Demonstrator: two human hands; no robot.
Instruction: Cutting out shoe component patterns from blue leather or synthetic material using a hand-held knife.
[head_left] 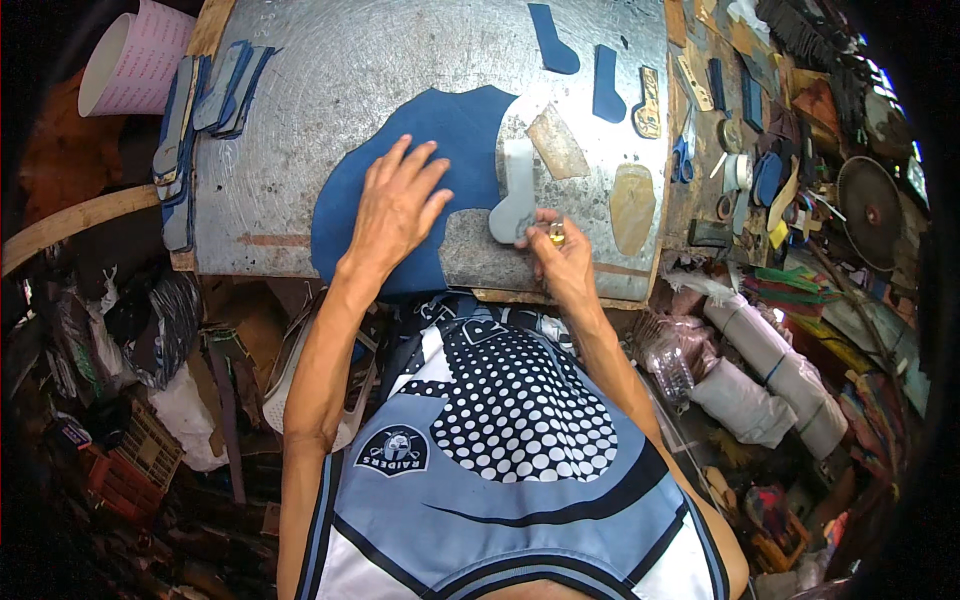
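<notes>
A large blue sheet point(400, 160), probably leather, lies on the metal-topped table with curved cut-outs along its right edge. My left hand point(398, 205) rests on it, fingers spread. My right hand point(562, 258) pinches the rounded lower end of a grey sock-shaped piece point(516, 190), just right of the sheet. A shiny gold-coloured ring-like item point(557, 234) shows at that hand's fingers. Farther off lie two blue pieces of similar shape, one at the top point(552, 40) and one lower point(608, 88). Beside them is a patterned sock-shaped piece point(648, 104).
Stacked blue cut pieces point(228, 90) sit on the table's left edge, near a pink cylinder point(140, 60). Two tan scraps, one upper point(558, 143) and one lower point(632, 208), lie right of the grey piece. Blue-handled scissors point(684, 155) and tape rolls point(738, 172) occupy the wooden side bench.
</notes>
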